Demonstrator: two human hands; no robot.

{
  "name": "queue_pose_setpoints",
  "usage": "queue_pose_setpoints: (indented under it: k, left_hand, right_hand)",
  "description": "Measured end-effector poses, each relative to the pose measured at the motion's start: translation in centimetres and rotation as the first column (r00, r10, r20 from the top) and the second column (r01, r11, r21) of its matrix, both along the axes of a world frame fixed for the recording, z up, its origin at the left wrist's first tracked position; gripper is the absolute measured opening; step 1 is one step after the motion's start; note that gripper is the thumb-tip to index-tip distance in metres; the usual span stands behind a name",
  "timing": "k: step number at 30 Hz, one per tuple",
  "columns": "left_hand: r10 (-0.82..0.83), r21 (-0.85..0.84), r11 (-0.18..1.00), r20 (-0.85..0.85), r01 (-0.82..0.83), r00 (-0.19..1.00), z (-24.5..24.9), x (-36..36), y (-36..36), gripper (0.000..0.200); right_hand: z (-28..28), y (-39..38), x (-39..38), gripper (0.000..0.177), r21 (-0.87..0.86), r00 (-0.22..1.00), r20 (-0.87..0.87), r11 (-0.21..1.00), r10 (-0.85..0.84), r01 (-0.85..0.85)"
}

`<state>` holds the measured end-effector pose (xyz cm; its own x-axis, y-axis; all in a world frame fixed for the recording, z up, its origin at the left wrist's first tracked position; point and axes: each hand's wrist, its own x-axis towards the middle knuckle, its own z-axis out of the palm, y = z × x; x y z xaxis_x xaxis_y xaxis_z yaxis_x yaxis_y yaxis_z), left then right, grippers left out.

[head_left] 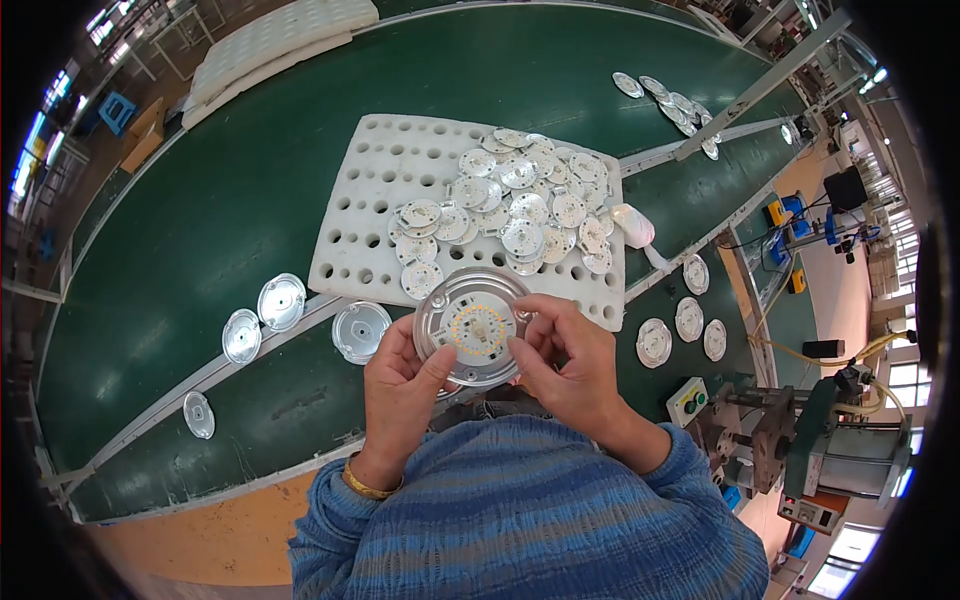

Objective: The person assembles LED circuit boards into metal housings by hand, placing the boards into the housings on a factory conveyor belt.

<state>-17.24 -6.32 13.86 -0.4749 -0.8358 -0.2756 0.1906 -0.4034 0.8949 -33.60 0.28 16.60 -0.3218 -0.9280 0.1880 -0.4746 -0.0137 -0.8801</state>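
Observation:
My left hand (398, 395) grips the near left side of a round metal lamp housing (430, 325), its thumb resting on the face. A white round LED board (480, 328) with a ring of yellow LEDs lies inside the housing's rim. On the right side my right hand (570, 360) pinches the same housing, thumb on the board's edge and index finger at the rim. Just beyond stands a white foam tray (375, 190) with rows of holes, bearing a heap of loose LED boards (520, 205). Another metal housing (360, 332) lies left of my hands.
More metal housings (282, 302) lie along the metal rail at left. Several assembled discs (655, 343) sit at right, near a green-button control box (687, 402) and a press machine (780, 440). A white plastic bag (633, 226) touches the tray. Further discs (680, 105) lie at the far right.

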Motion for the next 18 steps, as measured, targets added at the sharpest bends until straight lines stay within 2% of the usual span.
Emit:
queue_pose_setpoints:
  k: [5, 8, 11, 14, 18]
  left_hand:
    - [0.0, 0.021, 1.0, 0.003, 0.0, 1.0, 0.0, 0.1, 0.0, 0.032]
    - [-0.001, 0.022, 1.0, 0.007, 0.001, 1.0, 0.2, 0.1, 0.0, 0.032]
    - [-0.017, 0.021, 1.0, 0.012, 0.017, 1.0, 0.3, 0.1, 0.0, 0.033]
    - [-0.035, 0.025, 0.999, 0.008, 0.035, 0.999, 0.2, 0.1, 0.0, 0.034]
    - [-0.041, 0.02, 0.999, -0.002, 0.041, 0.999, 0.3, 0.1, 0.1, 0.035]
  right_hand:
    - [-0.5, 0.1, -0.6, 0.033, -0.082, 0.993, -0.039, 0.991, -0.114, 0.111]
    - [-0.6, -0.2, -1.1, 0.036, -0.021, 0.983, -0.072, 0.985, -0.17, 0.169]
    - [-0.7, -0.7, -1.3, 0.036, 0.137, 0.973, 0.189, 0.985, -0.131, 0.106]
    - [-1.4, -1.0, -1.3, 0.034, 0.159, 0.937, 0.341, 0.987, -0.079, 0.026]
    - [-2.7, -1.1, -1.2, 0.031, 0.117, 0.924, 0.383, 0.993, -0.021, -0.026]
